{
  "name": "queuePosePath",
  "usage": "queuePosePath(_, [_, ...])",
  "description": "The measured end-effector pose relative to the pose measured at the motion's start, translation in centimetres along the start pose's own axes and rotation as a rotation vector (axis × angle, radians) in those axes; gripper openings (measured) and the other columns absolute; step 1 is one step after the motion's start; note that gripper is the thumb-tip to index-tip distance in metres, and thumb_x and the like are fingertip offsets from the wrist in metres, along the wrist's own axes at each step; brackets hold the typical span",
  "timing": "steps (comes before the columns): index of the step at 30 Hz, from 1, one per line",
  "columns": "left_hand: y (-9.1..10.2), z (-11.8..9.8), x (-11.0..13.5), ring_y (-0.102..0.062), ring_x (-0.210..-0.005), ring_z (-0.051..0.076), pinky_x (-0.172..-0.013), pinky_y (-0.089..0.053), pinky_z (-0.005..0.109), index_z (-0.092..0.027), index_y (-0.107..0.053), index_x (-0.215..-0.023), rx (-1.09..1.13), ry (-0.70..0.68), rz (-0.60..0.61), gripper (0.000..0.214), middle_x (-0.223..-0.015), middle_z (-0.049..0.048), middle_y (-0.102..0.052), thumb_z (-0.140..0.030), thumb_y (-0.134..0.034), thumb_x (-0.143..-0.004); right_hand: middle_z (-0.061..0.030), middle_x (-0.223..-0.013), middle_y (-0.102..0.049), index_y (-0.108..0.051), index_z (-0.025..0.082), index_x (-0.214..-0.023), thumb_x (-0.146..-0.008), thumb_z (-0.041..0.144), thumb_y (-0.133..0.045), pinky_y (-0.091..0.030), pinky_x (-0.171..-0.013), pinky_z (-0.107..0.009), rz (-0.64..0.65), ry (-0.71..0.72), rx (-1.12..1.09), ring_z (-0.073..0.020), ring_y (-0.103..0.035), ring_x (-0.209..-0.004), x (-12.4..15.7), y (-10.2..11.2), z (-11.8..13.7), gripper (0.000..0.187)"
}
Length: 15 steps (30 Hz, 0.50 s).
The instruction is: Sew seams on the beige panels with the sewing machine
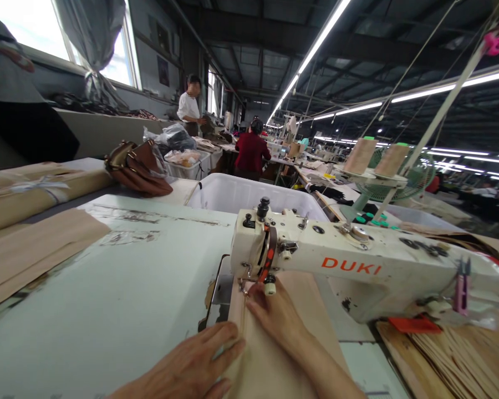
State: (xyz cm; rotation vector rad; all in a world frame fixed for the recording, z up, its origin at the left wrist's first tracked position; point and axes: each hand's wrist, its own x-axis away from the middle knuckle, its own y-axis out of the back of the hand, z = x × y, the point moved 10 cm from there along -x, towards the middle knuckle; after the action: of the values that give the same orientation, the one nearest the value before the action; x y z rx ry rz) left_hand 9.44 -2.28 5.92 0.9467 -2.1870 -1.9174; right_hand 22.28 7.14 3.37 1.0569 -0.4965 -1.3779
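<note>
A white DUKI sewing machine point(357, 266) stands on the pale green table point(108, 299). A strip of tan material point(270, 354) runs from under its needle toward me. My right hand point(276, 313) lies on the strip just before the presser foot, fingers pressed together on it. My left hand point(191, 366) rests at the strip's left edge, fingers stretched out and flat on the material and table.
Tan sheets point(33, 249) lie stacked at the left, brown bags point(139, 166) behind them. A white plastic bin point(249, 194) sits beyond the machine. Two thread cones point(376, 158) and a green fan point(403, 183) stand at the right. Cut tan pieces point(461, 360) are piled lower right. People work farther back.
</note>
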Motion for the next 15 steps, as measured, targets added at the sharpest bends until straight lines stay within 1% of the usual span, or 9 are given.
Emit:
queuePosePath(2, [0.0, -0.1, 0.0, -0.059, -0.115, 0.025, -0.096, -0.053, 0.028, -0.019, -0.053, -0.134, -0.011, 0.020, 0.003, 0.056, -0.131, 0.0103, -0.061, -0.013, -0.062, -0.079, -0.0069, -0.094, -0.069, -0.068, 0.019, -0.087, -0.083, 0.014, -0.065, -0.054, -0.079, -0.031, -0.018, -0.051, 0.034, -0.0234, -0.065, -0.091, -0.8, -0.5, -0.5, 0.007])
queuePosePath(5, [0.1, -0.3, 0.0, -0.057, -0.117, 0.025, -0.097, -0.052, 0.027, -0.019, -0.052, -0.134, -0.018, 0.026, -0.003, 0.057, -0.129, 0.0113, -0.060, -0.010, -0.061, -0.078, -0.0090, -0.092, -0.069, -0.069, 0.019, -0.086, -0.085, 0.016, -0.061, -0.054, -0.076, -0.032, -0.045, -0.062, 0.053, -0.0245, -0.065, -0.088, -1.2, -1.2, -0.8, 0.009])
queuePosePath(7, [-0.6, -0.3, 0.1, -0.056, -0.118, 0.025, -0.098, -0.051, 0.028, -0.020, -0.052, -0.132, -0.040, 0.008, -0.001, 0.054, -0.126, 0.0106, -0.061, -0.011, -0.063, -0.080, -0.0109, -0.095, -0.069, -0.069, 0.018, -0.086, -0.084, 0.017, -0.060, -0.054, -0.075, -0.033, -0.081, -0.066, 0.066, -0.0257, -0.066, -0.088, -1.3, -1.5, -1.1, 0.009])
queuePosePath(9, [-1.8, 0.1, 0.1, -0.058, -0.114, 0.023, -0.095, -0.053, 0.026, -0.020, -0.052, -0.130, -0.072, -0.026, -0.017, 0.048, -0.123, 0.0101, -0.062, -0.014, -0.063, -0.084, -0.0111, -0.096, -0.069, -0.069, 0.018, -0.086, -0.083, 0.016, -0.060, -0.055, -0.074, -0.033, -0.128, -0.064, 0.071, -0.0258, -0.066, -0.089, -1.8, -1.6, -1.6, 0.010])
queuePosePath(11, [-3.3, 0.7, 0.1, -0.063, -0.104, 0.020, -0.087, -0.056, 0.023, -0.020, -0.054, -0.124, -0.095, -0.055, -0.083, 0.036, -0.115, 0.0093, -0.063, -0.015, -0.059, -0.089, -0.0092, -0.094, -0.070, -0.070, 0.020, -0.084, -0.080, 0.013, -0.061, -0.055, -0.074, -0.031, -0.170, -0.046, 0.070, -0.0248, -0.067, -0.088, -2.7, -1.5, -1.8, 0.012])
queuePosePath(12, [-3.9, 1.3, 0.1, -0.064, -0.098, 0.019, -0.084, -0.056, 0.022, -0.020, -0.056, -0.119, -0.106, -0.043, -0.129, 0.028, -0.111, 0.0086, -0.064, -0.014, -0.055, -0.091, -0.0078, -0.092, -0.071, -0.069, 0.020, -0.083, -0.078, 0.012, -0.061, -0.055, -0.074, -0.030, -0.187, -0.029, 0.069, -0.0242, -0.068, -0.087, -3.1, -1.4, -1.8, 0.013])
queuePosePath(13, [-4.2, 1.9, 0.2, -0.066, -0.092, 0.018, -0.080, -0.057, 0.023, -0.021, -0.058, -0.112, -0.124, -0.025, -0.203, 0.020, -0.105, 0.0074, -0.065, -0.013, -0.053, -0.093, -0.0065, -0.091, -0.071, -0.069, 0.021, -0.083, -0.077, 0.011, -0.062, -0.056, -0.074, -0.029, -0.205, -0.007, 0.069, -0.0236, -0.068, -0.087, -3.3, -1.2, -1.7, 0.014])
queuePosePath(15, [-4.9, 2.8, 0.3, -0.066, -0.086, 0.018, -0.078, -0.058, 0.025, -0.022, -0.058, -0.104, -0.144, 0.020, -0.274, 0.014, -0.096, 0.0051, -0.066, -0.014, -0.049, -0.096, -0.0062, -0.091, -0.072, -0.070, 0.021, -0.088, -0.077, 0.010, -0.061, -0.056, -0.077, -0.030, -0.252, 0.037, 0.071, -0.0234, -0.069, -0.088, -2.8, -0.6, -1.4, 0.018])
